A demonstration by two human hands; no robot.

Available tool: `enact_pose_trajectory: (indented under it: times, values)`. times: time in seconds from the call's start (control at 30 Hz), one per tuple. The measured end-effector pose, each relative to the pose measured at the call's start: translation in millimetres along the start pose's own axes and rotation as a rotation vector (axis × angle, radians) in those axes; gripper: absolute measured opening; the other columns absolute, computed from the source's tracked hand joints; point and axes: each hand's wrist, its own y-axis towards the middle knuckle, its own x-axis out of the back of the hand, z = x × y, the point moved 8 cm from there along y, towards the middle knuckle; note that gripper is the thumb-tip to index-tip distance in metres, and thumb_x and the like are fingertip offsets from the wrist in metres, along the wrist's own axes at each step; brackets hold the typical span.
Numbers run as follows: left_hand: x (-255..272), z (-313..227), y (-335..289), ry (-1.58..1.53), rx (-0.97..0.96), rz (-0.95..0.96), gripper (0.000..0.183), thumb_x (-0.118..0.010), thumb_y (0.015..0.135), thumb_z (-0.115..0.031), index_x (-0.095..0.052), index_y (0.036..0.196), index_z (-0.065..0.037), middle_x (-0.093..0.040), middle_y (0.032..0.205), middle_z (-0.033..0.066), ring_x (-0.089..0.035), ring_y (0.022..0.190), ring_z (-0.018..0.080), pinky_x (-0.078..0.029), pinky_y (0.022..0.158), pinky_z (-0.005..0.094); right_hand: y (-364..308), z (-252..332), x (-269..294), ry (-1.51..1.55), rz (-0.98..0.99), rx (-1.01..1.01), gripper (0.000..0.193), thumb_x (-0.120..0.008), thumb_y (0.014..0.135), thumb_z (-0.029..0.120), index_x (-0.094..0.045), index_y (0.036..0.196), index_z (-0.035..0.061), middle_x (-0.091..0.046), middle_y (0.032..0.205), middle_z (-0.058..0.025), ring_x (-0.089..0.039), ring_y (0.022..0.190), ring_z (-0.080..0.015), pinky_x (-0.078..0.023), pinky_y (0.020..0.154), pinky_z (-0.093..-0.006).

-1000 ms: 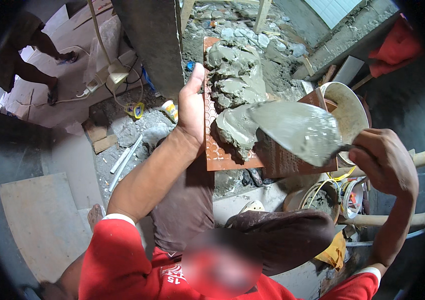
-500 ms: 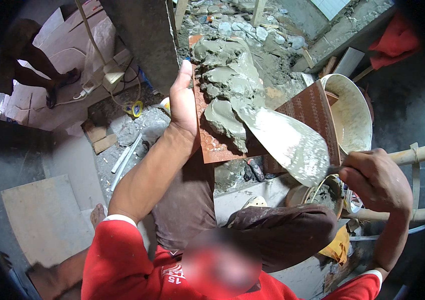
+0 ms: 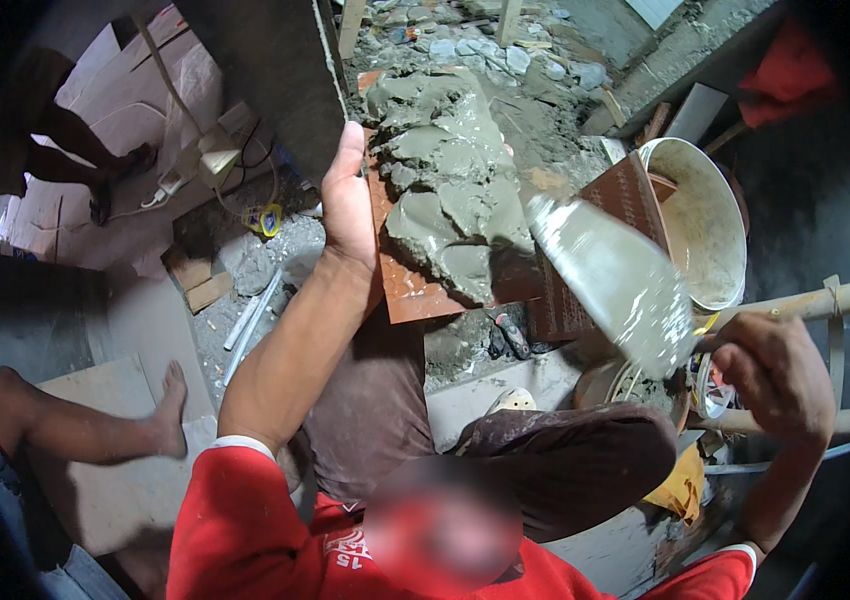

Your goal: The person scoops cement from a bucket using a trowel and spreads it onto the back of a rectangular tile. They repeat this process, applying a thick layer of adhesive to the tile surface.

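My left hand (image 3: 350, 210) grips a reddish-brown tile (image 3: 413, 297) by its left edge, thumb pointing up along the side; its other fingers are mostly hidden underneath. Thick grey wet mortar (image 3: 450, 180) lies heaped over most of the tile's upper face, leaving the lower left corner bare. In my closed right hand (image 3: 773, 375) is the handle of a trowel (image 3: 617, 285). Its broad blade is smeared with mortar, slightly blurred, and points up and left, with the tip just off the right side of the mortar heap.
At right stand a white bucket (image 3: 720, 225) with another brown patterned tile (image 3: 600, 235) leaning by it, and a smaller bucket (image 3: 645, 390) holding mortar. Bamboo poles (image 3: 825, 308) lie beyond. Other people's legs (image 3: 75, 140) show at far left, and a bare foot (image 3: 170, 415) nearer.
The trowel has drawn back right and down, off the mortar, which now looks more spread toward the tile's lower right. Another person's leg has stretched into view at lower left.
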Motion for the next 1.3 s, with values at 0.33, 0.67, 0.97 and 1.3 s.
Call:
enact_pose_trajectory:
  times: [0.33,0.67,0.97,1.3]
  values:
    - [1.2,15.6,-7.2,0.085,0.101,-0.037,0.068,-0.032,0.105,-0.049,-0.028,0.152,-0.001,-0.035,0.151,0.0269,-0.038,0.138,0.043,-0.033,0.115,0.0565,1.5,-28.4,-7.1,0.088,-0.275,-0.046,0.031,-0.062,0.096,0.024,-0.06,0.084,-0.0049,-0.055,0.069,-0.0202,-0.055,0.06,-0.0351,-0.042,0.059,-0.0427]
    - [1.0,14.0,-16.0,-0.029,0.093,0.006,0.054,-0.037,0.108,-0.041,-0.047,0.144,-0.002,-0.056,0.14,0.0181,-0.056,0.125,0.0347,-0.044,0.108,0.0524,53.8,-43.6,-47.4,0.257,-0.36,0.095,0.029,-0.061,0.096,0.023,-0.065,0.089,-0.0051,-0.056,0.068,-0.0214,-0.056,0.059,-0.0307,-0.043,0.058,-0.0415]
    - [-0.2,6.1,-19.1,-0.077,0.038,0.14,0.052,-0.038,0.108,-0.039,-0.047,0.143,-0.002,-0.057,0.14,0.0173,-0.057,0.125,0.0339,-0.044,0.108,0.0513,32.1,-27.8,-63.2,0.237,-0.256,0.33,0.025,-0.062,0.094,0.022,-0.062,0.083,-0.0009,-0.056,0.067,-0.0157,-0.059,0.063,-0.0328,-0.045,0.059,-0.0412]
    - [-28.1,17.0,-20.8,-0.025,0.089,0.285,0.049,-0.028,0.109,-0.031,-0.044,0.145,-0.002,-0.053,0.143,0.0184,-0.056,0.127,0.0325,-0.042,0.111,0.0496,66.4,-42.8,-21.8,0.57,-0.131,0.067,0.038,-0.06,0.102,0.032,-0.061,0.08,0.0012,-0.053,0.066,0.002,-0.051,0.058,-0.0069,-0.039,0.05,-0.0258]
